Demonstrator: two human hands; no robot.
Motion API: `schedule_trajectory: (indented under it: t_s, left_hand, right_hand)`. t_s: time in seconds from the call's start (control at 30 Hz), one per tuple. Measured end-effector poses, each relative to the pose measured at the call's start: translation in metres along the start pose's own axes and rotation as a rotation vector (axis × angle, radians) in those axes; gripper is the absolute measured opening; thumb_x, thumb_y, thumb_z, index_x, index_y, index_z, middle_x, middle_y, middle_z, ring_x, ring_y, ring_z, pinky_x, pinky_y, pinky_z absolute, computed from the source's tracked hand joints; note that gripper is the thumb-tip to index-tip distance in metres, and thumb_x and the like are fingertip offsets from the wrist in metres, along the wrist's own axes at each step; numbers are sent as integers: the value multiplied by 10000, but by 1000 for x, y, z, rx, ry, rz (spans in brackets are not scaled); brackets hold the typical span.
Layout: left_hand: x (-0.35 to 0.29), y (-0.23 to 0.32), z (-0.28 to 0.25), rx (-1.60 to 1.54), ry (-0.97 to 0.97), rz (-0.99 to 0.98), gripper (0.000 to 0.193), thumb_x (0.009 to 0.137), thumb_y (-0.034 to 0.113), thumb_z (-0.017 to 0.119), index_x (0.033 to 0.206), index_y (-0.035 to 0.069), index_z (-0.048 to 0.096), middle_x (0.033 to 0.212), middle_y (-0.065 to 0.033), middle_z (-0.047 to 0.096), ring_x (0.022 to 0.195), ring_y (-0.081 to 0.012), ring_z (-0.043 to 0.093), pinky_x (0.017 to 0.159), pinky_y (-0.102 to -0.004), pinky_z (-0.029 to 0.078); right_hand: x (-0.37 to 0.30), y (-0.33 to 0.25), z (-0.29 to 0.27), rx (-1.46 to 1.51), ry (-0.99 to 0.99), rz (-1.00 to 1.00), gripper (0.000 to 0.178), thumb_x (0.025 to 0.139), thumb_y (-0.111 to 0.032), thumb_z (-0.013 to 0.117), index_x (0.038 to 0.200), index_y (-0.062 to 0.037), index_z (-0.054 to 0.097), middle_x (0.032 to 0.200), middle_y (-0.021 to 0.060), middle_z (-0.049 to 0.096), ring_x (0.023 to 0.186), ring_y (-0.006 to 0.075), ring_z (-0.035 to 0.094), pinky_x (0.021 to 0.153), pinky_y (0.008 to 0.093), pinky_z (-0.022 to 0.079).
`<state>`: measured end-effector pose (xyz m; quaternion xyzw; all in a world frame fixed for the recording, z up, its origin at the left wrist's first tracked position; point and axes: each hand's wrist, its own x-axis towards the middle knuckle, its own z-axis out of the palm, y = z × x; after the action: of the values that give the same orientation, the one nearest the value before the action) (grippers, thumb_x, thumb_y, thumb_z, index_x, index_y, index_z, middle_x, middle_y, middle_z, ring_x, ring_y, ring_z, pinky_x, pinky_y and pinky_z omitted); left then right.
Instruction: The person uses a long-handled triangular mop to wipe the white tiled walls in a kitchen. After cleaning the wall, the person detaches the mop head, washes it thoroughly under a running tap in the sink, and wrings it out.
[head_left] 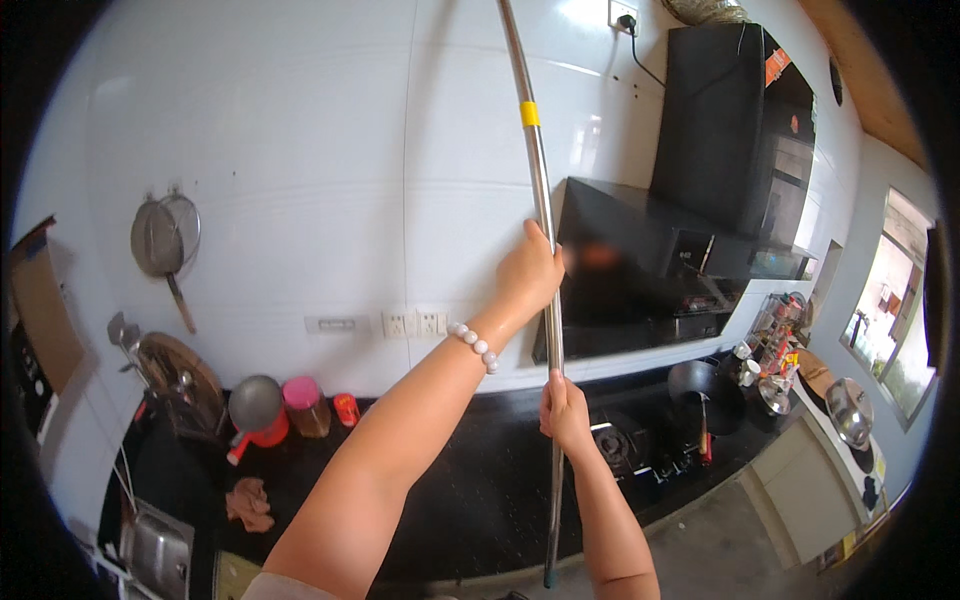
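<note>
A long silver metal pole point(541, 170) with a yellow band stands nearly upright before me. Its top runs out of view, so what it carries up there is hidden; its lower end has a dark cap. Wrapped round the pole's middle is my left hand point(528, 278), with a pale bead bracelet point(475, 344) on the wrist. Lower down, my right hand point(568, 412) is closed on the same pole. Behind the pole rises a white tiled wall point(300, 150).
A black range hood point(710, 130) juts out at the right. Below lies a black counter point(440, 490) with a gas burner point(615, 447), a wok point(700, 385), a saucepan point(256, 402), a pink-lidded jar point(306, 410) and a cloth point(249, 504). Strainers point(158, 238) hang at the left, above a sink point(157, 555).
</note>
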<state>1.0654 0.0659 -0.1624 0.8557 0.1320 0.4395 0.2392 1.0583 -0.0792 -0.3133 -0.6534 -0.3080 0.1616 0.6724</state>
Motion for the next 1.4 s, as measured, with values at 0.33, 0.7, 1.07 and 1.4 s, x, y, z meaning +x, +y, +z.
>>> schedule_trajectory:
  t_s: [0.33,0.7,1.07,1.4]
  left_hand:
    - [-137,26,67,-16,-127,-139,388,865,246,493,1031,-83,371,681,-226,608,631,-405,605,581,-466,493]
    - [-333,34,137,-49,-354,-248,378,862,256,503,958,-92,388,600,-241,578,562,-416,596,492,-478,494]
    - [-256,36,102,-310,-269,-64,351,850,225,530,927,-88,390,610,-230,578,587,-413,600,499,-474,485]
    - [4,27,-25,-301,15,220,367,807,251,591,999,-37,471,804,-226,609,709,-347,619,621,-417,505]
  right_hand:
    - [-114,93,-58,-179,90,-39,469,969,-412,347,670,-63,437,487,1,390,373,110,364,369,253,284]
    - [-284,207,-112,-319,90,88,429,959,-330,387,675,-20,474,546,70,474,504,184,454,500,336,375]
    - [-231,167,-99,-319,119,11,442,970,-350,353,649,-57,434,540,5,432,486,101,414,463,255,336]
    - [-48,-55,2,-102,-17,6,524,952,-511,303,694,-72,427,468,29,416,362,133,409,348,265,339]
